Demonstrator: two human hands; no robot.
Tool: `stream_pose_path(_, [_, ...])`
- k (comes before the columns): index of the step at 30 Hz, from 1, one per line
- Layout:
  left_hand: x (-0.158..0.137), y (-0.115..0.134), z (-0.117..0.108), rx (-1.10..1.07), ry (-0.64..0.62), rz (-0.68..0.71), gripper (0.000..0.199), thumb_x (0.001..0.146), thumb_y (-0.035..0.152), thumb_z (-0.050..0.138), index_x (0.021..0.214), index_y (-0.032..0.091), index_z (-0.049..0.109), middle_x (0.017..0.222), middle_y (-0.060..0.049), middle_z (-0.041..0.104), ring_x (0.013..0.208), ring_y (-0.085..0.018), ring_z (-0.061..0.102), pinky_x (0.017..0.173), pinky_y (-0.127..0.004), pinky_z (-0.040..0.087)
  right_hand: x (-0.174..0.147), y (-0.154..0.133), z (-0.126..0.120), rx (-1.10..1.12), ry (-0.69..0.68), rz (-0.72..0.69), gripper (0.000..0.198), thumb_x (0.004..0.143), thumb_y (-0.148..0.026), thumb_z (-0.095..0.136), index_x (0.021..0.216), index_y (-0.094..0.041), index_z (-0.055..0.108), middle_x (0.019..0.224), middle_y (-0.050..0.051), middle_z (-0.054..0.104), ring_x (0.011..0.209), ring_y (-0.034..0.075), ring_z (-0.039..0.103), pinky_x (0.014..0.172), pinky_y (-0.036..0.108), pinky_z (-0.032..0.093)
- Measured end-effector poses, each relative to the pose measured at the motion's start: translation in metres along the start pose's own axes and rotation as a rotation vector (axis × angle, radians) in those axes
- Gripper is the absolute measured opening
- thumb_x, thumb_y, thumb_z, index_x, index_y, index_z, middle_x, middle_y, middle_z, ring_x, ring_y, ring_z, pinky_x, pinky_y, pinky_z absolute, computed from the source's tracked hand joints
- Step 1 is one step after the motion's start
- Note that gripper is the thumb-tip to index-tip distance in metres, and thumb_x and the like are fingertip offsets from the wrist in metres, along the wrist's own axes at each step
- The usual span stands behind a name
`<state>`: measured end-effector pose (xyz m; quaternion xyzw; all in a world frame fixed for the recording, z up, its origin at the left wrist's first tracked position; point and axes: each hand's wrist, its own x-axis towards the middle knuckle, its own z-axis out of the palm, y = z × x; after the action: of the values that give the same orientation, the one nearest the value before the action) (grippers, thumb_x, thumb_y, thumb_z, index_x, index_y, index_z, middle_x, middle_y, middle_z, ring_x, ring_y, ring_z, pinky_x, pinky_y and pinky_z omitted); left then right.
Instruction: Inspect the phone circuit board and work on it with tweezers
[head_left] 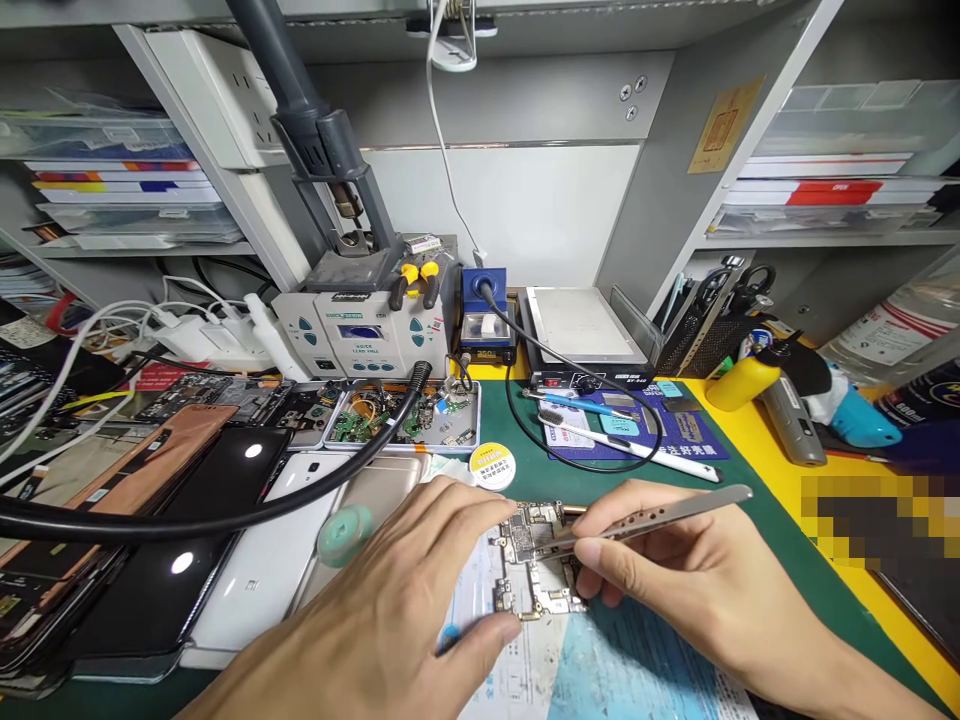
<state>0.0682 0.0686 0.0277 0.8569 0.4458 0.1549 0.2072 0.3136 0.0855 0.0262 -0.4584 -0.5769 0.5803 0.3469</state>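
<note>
A phone circuit board lies over printed paper on the green mat. My left hand steadies its left side, fingertips at the upper edge and thumb by the lower corner. In my right hand is a pair of metal tweezers with holes along the arm, held slantwise between thumb and fingers. Their tips point left and down onto the middle of the board. My right fingers partly cover the board's right side, so whether they touch it is hidden.
Phones line the left, crossed by a thick black hose. Behind are a hot-air station, a tray of boards, a soldering station and a heating plate. A white brush and a yellow bottle sit right.
</note>
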Motion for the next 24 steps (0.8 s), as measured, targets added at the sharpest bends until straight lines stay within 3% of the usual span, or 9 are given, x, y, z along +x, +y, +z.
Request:
stream_pose_path(9, [-0.0002, -0.0030, 0.0028, -0.065, 0.000, -0.006, 0.063, 0.085, 0.023, 0.065, 0.139, 0.034, 0.036, 0.134, -0.002, 0.054, 0.128, -0.024, 0.052, 0.114, -0.053, 0.044, 0.0011, 0.0039, -0.0026, 0.032, -0.027, 0.021, 0.024, 0.092, -0.042, 0.075, 0.086, -0.018, 0.073, 0.068, 0.003, 0.073, 0.062, 0.016, 0.063, 0.058, 0.025, 0.051])
stream_pose_path(24, [0.0009, -0.0012, -0.0022, -0.095, -0.065, -0.053, 0.059, 0.086, 0.024, 0.064, 0.141, 0.030, 0.040, 0.139, -0.006, 0.052, 0.132, -0.024, 0.049, 0.116, -0.046, 0.043, 0.0026, 0.0051, -0.0003, 0.096, -0.022, 0.006, 0.022, 0.089, -0.039, 0.079, 0.086, -0.018, 0.074, 0.068, 0.003, 0.073, 0.063, 0.015, 0.064, 0.058, 0.023, 0.054])
